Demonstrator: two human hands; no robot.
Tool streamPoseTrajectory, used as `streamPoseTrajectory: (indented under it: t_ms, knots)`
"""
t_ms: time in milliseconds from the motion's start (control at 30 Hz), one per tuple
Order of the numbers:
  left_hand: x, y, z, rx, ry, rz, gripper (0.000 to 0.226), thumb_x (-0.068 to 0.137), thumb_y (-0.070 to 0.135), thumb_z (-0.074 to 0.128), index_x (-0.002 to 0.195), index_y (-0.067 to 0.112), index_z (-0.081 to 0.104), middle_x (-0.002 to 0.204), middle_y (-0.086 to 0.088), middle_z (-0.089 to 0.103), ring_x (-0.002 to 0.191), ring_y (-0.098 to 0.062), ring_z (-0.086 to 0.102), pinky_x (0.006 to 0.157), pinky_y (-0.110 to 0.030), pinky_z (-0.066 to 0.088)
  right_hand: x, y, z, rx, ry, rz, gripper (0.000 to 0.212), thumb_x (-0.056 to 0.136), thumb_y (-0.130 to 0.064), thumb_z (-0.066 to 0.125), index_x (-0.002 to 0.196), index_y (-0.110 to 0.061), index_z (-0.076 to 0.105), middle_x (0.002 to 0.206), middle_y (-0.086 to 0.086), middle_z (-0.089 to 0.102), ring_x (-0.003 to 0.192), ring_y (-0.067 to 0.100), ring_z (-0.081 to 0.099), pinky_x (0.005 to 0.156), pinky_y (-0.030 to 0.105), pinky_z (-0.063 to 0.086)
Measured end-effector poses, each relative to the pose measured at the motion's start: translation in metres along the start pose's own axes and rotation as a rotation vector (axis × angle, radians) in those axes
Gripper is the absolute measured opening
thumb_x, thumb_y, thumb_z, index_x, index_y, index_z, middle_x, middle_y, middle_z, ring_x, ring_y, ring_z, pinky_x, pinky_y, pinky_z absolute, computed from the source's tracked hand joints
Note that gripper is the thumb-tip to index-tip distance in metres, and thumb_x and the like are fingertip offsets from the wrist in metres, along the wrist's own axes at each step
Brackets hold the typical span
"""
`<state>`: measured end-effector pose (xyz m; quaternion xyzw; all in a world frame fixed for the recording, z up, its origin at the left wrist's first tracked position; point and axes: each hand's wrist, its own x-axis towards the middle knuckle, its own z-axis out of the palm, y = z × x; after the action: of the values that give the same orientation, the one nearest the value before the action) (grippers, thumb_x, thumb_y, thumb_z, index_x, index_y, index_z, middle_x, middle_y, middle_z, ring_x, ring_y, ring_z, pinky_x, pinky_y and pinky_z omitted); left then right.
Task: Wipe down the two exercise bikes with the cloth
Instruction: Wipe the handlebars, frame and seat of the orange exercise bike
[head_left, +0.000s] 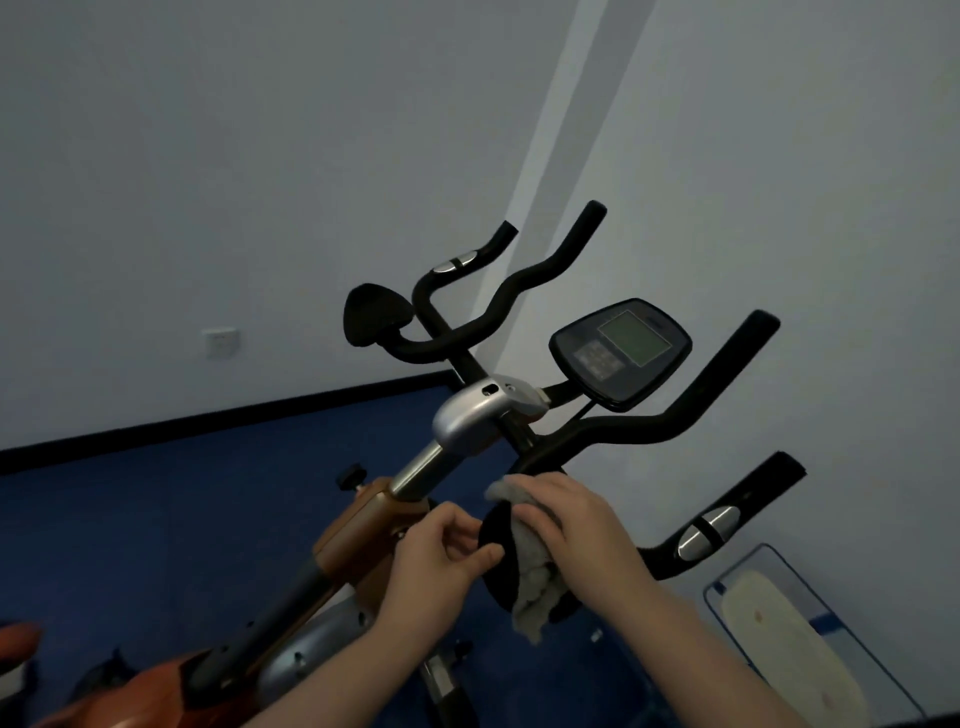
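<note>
An orange and silver exercise bike (363, 525) fills the middle of the view, with black foam handlebars (649, 431) and a dark console (621, 351) on top. My right hand (576, 525) presses a grey cloth (535, 577) against the near black elbow pad (498, 551). The cloth hangs down below my palm. My left hand (441, 556) pinches the left edge of that same pad with thumb and fingers. A second black pad (371, 319) sits at the far side of the handlebars.
White walls meet in a corner behind the bike, with a socket (222, 342) low on the left wall. Blue floor lies below. A clear bin holding a pale flat object (800, 639) stands at lower right. Another orange part (18, 639) shows at the left edge.
</note>
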<state>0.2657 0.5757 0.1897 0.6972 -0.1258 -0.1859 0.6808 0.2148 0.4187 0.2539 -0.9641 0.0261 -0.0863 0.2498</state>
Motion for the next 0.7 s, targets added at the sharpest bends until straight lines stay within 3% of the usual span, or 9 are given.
streamPoseTrajectory:
  t_ms: [67, 133, 267, 400, 467, 567, 700]
  knots:
    - [0.002, -0.003, 0.000, -0.030, -0.004, 0.002, 0.019, 0.075, 0.009, 0.082, 0.079, 0.018, 0.066, 0.071, 0.006, 0.069, 0.062, -0.003, 0.061, 0.060, -0.019, 0.051, 0.006, -0.003, -0.002, -0.068, -0.079, -0.064, 0.034, 0.097, -0.022, 0.056, 0.129, -0.032, 0.060, 0.116, -0.014, 0.058, 0.107, -0.002, 0.052, 0.093, 0.016, 0.041]
    - [0.004, -0.008, 0.001, -0.088, 0.001, -0.011, 0.018, 0.073, 0.008, 0.084, 0.077, 0.014, 0.067, 0.067, 0.006, 0.068, 0.060, -0.004, 0.061, 0.059, -0.018, 0.051, 0.004, 0.004, -0.012, -0.100, -0.128, -0.081, 0.036, 0.097, -0.023, 0.056, 0.132, -0.033, 0.058, 0.117, -0.018, 0.056, 0.108, -0.006, 0.050, 0.094, 0.013, 0.039]
    - [0.005, -0.017, 0.002, -0.135, 0.014, -0.006, 0.019, 0.072, 0.009, 0.085, 0.075, 0.016, 0.067, 0.066, 0.004, 0.068, 0.060, -0.006, 0.062, 0.059, -0.019, 0.051, 0.005, 0.007, -0.021, -0.111, -0.089, -0.066, 0.030, 0.096, -0.024, 0.059, 0.126, -0.028, 0.064, 0.113, -0.012, 0.062, 0.104, 0.000, 0.055, 0.095, 0.025, 0.044]
    - [-0.001, -0.022, 0.007, -0.149, 0.023, 0.039, 0.021, 0.075, 0.010, 0.081, 0.076, 0.023, 0.065, 0.069, 0.003, 0.066, 0.062, -0.007, 0.061, 0.060, -0.021, 0.050, 0.024, -0.010, -0.006, -0.208, -0.308, -0.291, 0.027, 0.096, -0.024, 0.058, 0.122, -0.022, 0.065, 0.111, -0.003, 0.057, 0.105, 0.007, 0.049, 0.092, 0.023, 0.041]
    - [-0.002, -0.024, 0.006, -0.190, 0.004, -0.022, 0.020, 0.076, 0.014, 0.082, 0.076, 0.022, 0.064, 0.068, 0.005, 0.067, 0.063, -0.009, 0.063, 0.061, -0.023, 0.053, 0.029, -0.003, -0.013, -0.178, -0.395, -0.288, 0.028, 0.097, -0.025, 0.057, 0.124, -0.025, 0.063, 0.112, -0.008, 0.054, 0.106, 0.002, 0.047, 0.093, 0.019, 0.039]
    - [-0.007, -0.026, 0.008, -0.236, -0.012, -0.158, 0.019, 0.077, 0.016, 0.082, 0.083, 0.014, 0.064, 0.065, 0.004, 0.067, 0.062, -0.013, 0.065, 0.063, -0.031, 0.057, 0.034, 0.016, -0.031, -0.061, -0.400, -0.250, 0.028, 0.096, -0.025, 0.059, 0.124, -0.030, 0.063, 0.112, -0.016, 0.052, 0.109, 0.001, 0.052, 0.095, 0.017, 0.040]
    - [-0.018, -0.025, 0.016, -0.402, -0.069, -0.237, 0.013, 0.088, 0.017, 0.071, 0.095, 0.009, 0.064, 0.075, -0.005, 0.071, 0.067, -0.018, 0.068, 0.063, -0.029, 0.056, 0.048, 0.008, -0.024, -0.144, -0.460, -0.346, 0.019, 0.096, -0.035, 0.056, 0.112, -0.029, 0.063, 0.105, -0.018, 0.047, 0.099, 0.002, 0.052, 0.087, 0.031, 0.047]
